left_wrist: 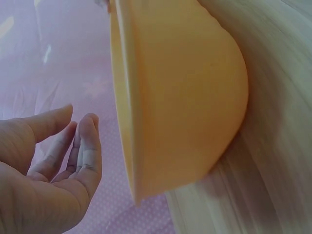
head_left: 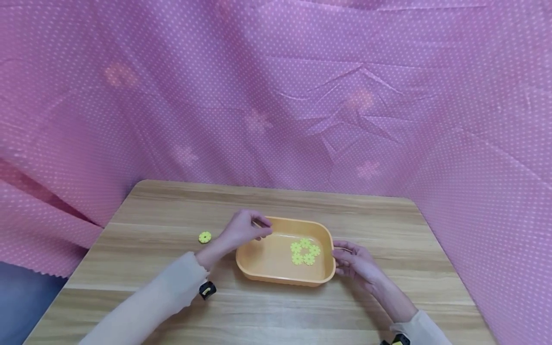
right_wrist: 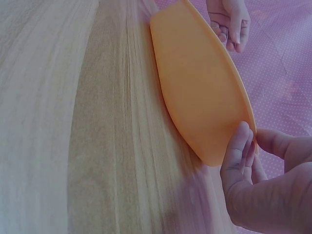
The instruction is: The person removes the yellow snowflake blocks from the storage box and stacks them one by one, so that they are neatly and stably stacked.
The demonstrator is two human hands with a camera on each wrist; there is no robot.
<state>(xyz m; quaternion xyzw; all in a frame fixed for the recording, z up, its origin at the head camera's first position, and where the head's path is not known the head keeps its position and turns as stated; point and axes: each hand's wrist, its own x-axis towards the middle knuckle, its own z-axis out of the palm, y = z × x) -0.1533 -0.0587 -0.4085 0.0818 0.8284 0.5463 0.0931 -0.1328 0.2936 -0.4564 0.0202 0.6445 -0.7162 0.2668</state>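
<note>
A pink dotted cloth (head_left: 302, 96) hangs behind the wood-grain counter (head_left: 172, 206); on the counter sits an orange basin (head_left: 267, 261); at its right end, the right hand (head_left: 358, 266) pinches the rim between thumb and fingers; the left hand (head_left: 247, 227) hangs over the far left corner, fingers loosely bent, a small gap to the thumb, apparently holding nothing, though the blur leaves some doubt; five yellow flower pieces (head_left: 308, 259) form a ring in the basin's right half; a lone yellow piece (head_left: 204, 237) lies left of the basin.
</note>
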